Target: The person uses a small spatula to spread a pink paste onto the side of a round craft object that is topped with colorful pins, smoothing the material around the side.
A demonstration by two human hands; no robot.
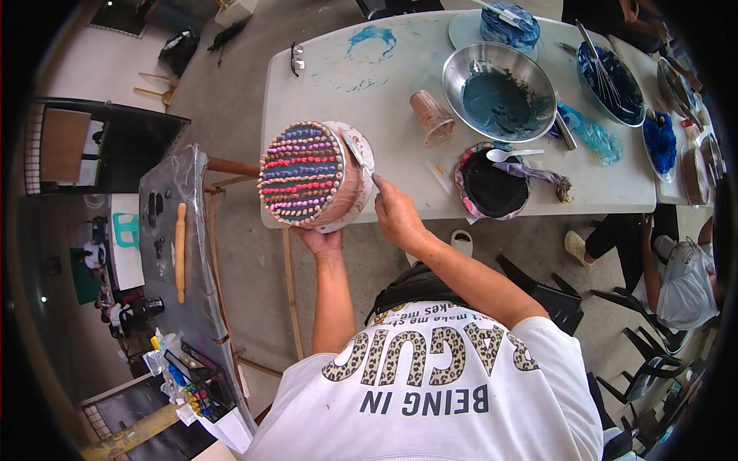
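My left hand is under the cake, fingers spread beneath the round board it sits on, tipping the whole thing so its top faces left and toward me. My right hand is wrapped around the handle of a palette knife, and the blade lies against the brown side of the cake, near its upper edge. The two hands are apart, one below and one to the right of the cake, which hangs at the near left corner of the white table.

I judge the cake heavy for one palm and soft everywhere I could touch it. The top is covered in rows of small piped dots in pink, red, blue and purple, with a brown beaded border, and any finger there would crush them. The side icing looks smooth and wet, so it would smear and slide. The only safe hold is the board underneath, with the palm flat and centred, because tilted like this the cake could slip off. The knife is light and stiff, and I keep it by the handle.

Further out on the table stand a plastic cup, a steel bowl of dark teal icing, a bowl of black icing with a white spoon, and blue bowls beyond. To my right another person sits low beside the table.
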